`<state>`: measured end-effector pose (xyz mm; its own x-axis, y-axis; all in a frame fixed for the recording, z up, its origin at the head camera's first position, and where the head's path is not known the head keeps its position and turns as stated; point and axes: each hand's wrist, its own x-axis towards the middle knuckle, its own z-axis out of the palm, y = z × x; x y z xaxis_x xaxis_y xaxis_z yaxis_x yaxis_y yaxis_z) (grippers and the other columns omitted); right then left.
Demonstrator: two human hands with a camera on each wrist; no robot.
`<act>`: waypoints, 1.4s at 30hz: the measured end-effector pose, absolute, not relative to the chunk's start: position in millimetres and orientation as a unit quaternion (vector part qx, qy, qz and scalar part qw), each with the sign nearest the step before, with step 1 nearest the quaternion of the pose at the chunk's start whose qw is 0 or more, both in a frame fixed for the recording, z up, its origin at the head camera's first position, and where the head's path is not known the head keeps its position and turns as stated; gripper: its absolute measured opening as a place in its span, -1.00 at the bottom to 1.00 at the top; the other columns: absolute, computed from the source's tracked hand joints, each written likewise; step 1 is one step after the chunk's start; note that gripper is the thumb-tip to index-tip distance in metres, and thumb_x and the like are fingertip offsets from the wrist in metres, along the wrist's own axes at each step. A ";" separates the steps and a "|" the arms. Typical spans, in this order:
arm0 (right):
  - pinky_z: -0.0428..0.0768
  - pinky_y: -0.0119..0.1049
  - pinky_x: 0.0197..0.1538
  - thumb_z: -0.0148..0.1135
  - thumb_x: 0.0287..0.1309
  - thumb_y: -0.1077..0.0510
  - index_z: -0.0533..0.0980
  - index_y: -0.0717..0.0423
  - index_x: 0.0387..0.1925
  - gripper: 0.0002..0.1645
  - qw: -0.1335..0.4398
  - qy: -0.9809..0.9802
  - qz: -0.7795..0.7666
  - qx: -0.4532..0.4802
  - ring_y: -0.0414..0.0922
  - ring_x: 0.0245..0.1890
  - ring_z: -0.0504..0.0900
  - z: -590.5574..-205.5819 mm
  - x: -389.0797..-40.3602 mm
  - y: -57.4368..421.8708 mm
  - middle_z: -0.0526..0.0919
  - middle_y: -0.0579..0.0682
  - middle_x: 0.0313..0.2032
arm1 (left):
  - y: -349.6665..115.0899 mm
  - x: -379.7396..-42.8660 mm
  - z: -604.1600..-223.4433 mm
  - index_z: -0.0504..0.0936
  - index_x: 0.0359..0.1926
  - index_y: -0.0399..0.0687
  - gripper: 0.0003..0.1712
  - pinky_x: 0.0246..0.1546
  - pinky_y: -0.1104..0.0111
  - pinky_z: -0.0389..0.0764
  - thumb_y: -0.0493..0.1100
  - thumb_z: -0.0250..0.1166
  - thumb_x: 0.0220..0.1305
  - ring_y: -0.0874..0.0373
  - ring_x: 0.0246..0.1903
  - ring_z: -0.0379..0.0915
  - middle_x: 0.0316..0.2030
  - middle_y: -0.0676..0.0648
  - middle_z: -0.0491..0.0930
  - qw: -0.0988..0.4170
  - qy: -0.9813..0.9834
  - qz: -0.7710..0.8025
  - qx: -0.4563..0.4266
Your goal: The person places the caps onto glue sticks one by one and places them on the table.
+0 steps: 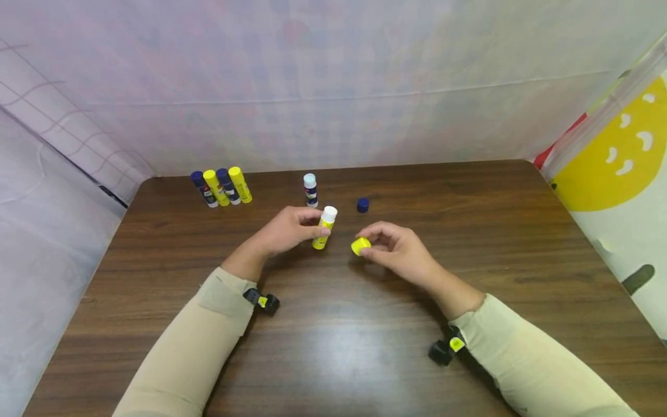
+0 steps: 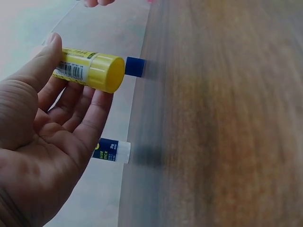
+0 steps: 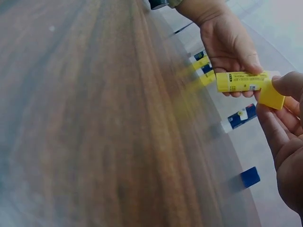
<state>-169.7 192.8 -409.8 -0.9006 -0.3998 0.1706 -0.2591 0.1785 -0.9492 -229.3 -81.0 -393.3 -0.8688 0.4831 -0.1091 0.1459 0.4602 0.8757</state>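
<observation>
My left hand (image 1: pixel 293 230) holds a yellow glue stick (image 1: pixel 321 236) between thumb and fingers, slightly tilted, its white top (image 1: pixel 330 214) bare. The left wrist view shows the base and barcode of this glue stick (image 2: pixel 92 70). To the right, my right hand (image 1: pixel 403 252) pinches a yellow cap (image 1: pixel 361 247) between thumb and fingertips, apart from the stick in the head view. Just behind the left hand stands a dark blue glue stick (image 1: pixel 311 194) with its white top uncovered. A dark blue cap (image 1: pixel 363 204) sits on the table, beyond the right hand.
At the back left of the wooden table (image 1: pixel 333 347), capped glue sticks (image 1: pixel 224 188) stand in a row, dark blue and yellow alternating. A pale curtain (image 1: pixel 333 87) hangs along the back edge. A yellow-printed sheet (image 1: pixel 615 150) is at the right.
</observation>
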 end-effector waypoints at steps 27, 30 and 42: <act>0.74 -0.35 0.02 0.39 0.18 0.47 0.58 0.40 0.00 -0.66 0.010 0.742 -0.634 -0.216 -0.19 -0.11 0.75 -396.2 -170.2 196.6 0.70 -0.07 -0.08 | -78.1 -223.7 -386.4 0.71 0.19 -0.09 -0.58 -0.04 0.25 0.74 -0.08 0.44 0.36 0.06 -0.05 0.65 0.00 -0.13 0.75 0.164 0.822 0.504 0.207; 0.74 -0.35 0.02 0.39 0.18 0.46 0.58 0.41 0.00 -0.67 0.008 0.741 -0.636 -0.214 -0.20 -0.11 0.75 -396.1 -170.0 196.3 0.70 -0.08 -0.08 | -78.0 -223.3 -386.5 0.72 0.17 -0.06 -0.60 -0.07 0.26 0.74 -0.08 0.44 0.37 0.06 -0.07 0.66 -0.01 -0.11 0.75 0.163 0.822 0.503 0.212; 0.74 -0.34 0.04 0.38 0.15 0.51 0.56 0.45 0.01 -0.64 -0.009 0.737 -0.644 -0.204 -0.15 -0.09 0.76 -394.6 -168.0 194.7 0.69 -0.14 -0.08 | -77.4 -221.1 -387.9 0.73 0.17 -0.04 -0.60 -0.14 0.28 0.73 -0.08 0.45 0.36 0.09 -0.14 0.65 -0.03 -0.10 0.74 0.175 0.813 0.506 0.227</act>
